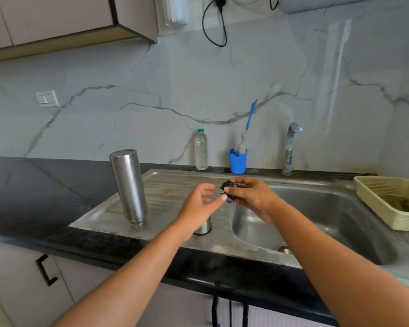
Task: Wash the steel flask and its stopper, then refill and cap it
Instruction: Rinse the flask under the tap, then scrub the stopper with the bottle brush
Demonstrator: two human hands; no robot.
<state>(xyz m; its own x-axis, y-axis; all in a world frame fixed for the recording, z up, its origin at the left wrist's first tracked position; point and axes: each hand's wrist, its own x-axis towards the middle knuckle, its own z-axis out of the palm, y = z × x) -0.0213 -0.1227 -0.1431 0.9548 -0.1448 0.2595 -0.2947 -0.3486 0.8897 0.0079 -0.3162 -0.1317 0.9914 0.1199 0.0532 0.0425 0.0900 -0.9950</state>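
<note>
Flask [129, 187]: steel, standing mouth-down on the drainboard [165, 185], well to the left of the left hand and touched by neither hand.
Stopper [227, 185]: small, dark, with a blue part at its lower end; it is held over the drainboard's edge, just left of the basin [328, 208].
Right hand [253, 194]: wet, fingers curled round the stopper, gripping it from the right.
Left hand [198, 204]: fingers loose and spread, holding nothing; its thumb tip is at the stopper's blue end, touching or just short, I cannot tell.
Cup [204, 227]: a short steel piece on the drainboard under the left wrist, partly hidden.
Flask handling: probably rigid and light while drained; smooth wet steel looks slippery. Grip round the middle of the body with the whole hand, not by the narrow neck at the bottom.
Stopper handling: likely light hard plastic, slick when wet and easy to drop into the basin. Pinch it by the rim, using 2 hands for any seal.
Beyond the hands: tap [291, 147], brush [248, 128] in a blue holder, clear bottle [201, 149].
Right of the right hand: cream basket [383, 201].
Bench [33, 197]: dark stone around the sink.
</note>
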